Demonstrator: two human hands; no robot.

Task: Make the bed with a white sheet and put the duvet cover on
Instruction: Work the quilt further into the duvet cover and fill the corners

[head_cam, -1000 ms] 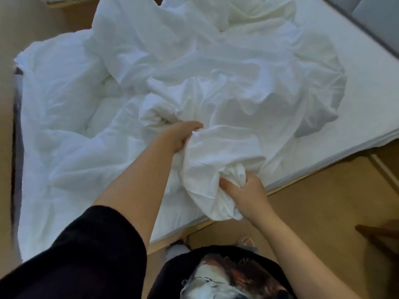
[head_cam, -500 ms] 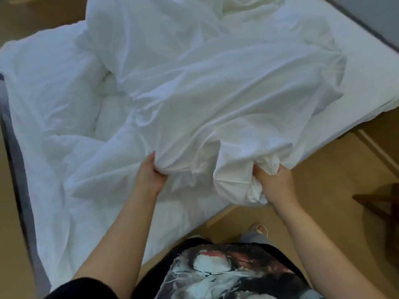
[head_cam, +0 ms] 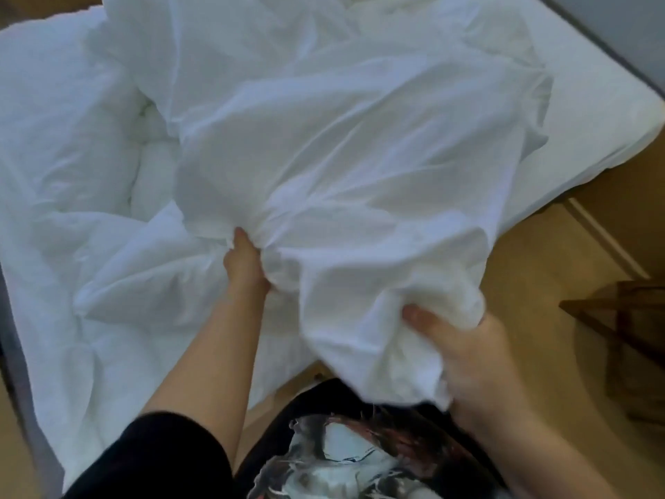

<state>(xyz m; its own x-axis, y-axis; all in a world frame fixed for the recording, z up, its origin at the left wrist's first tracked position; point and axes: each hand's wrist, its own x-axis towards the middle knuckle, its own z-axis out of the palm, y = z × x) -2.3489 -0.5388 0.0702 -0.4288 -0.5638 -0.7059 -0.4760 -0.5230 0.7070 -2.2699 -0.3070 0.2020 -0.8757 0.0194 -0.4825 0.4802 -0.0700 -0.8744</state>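
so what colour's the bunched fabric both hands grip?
Plain white, unpatterned; the bunched white fabric shows best in head view.

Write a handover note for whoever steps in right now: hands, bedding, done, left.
Left hand grips a bunched fold of the thin white cloth above the bed's near edge.
Right hand grips another bunch of it, held out past the bed edge.
Cloth lies crumpled across the mattress; puffy duvet heaped at the left.
Done: nothing spread flat; sheet or cover, cannot tell which this cloth is.
Left: spread the cloth, smooth it, get the duvet covered.
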